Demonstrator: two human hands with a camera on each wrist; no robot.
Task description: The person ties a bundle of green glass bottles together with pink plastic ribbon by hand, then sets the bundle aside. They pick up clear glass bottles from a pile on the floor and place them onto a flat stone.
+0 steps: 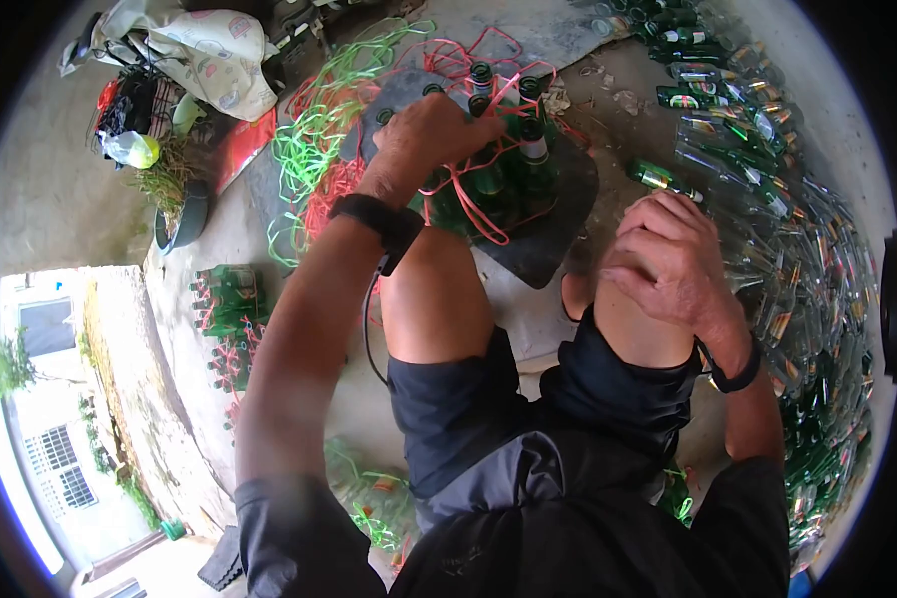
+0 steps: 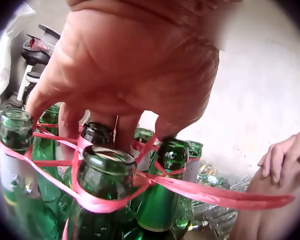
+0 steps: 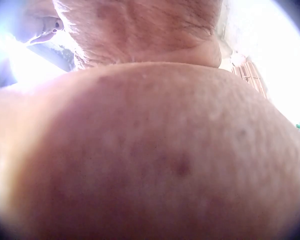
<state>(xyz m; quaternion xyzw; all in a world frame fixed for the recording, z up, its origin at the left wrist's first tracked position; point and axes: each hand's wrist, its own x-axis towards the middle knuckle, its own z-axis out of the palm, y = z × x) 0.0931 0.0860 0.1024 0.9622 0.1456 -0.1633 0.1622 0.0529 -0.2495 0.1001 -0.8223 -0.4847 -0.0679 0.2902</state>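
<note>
A cluster of several green glass bottles (image 1: 488, 179) stands upright between the knees, bound around the necks with pink plastic twine (image 2: 102, 202). My left hand (image 1: 424, 140) reaches over the cluster from above. In the left wrist view its fingers go down among the bottle necks and grip the bunch, and the thumb lies at the mouth of a bottle (image 2: 172, 152) on the right. A loose tail of twine sticks out to the right there. My right hand (image 1: 668, 254) rests on the right knee (image 1: 638, 324), holding nothing; its wrist view is mostly skin.
Tangled green twine (image 1: 314, 149) and red twine (image 1: 334, 204) lie left of the cluster. A dark mat (image 1: 543, 254) is under the bottles. Loose bottles (image 1: 767, 189) are heaped along the right wall, one bottle (image 1: 663, 179) near the knee. More tied bottles (image 1: 231, 299) stand at left.
</note>
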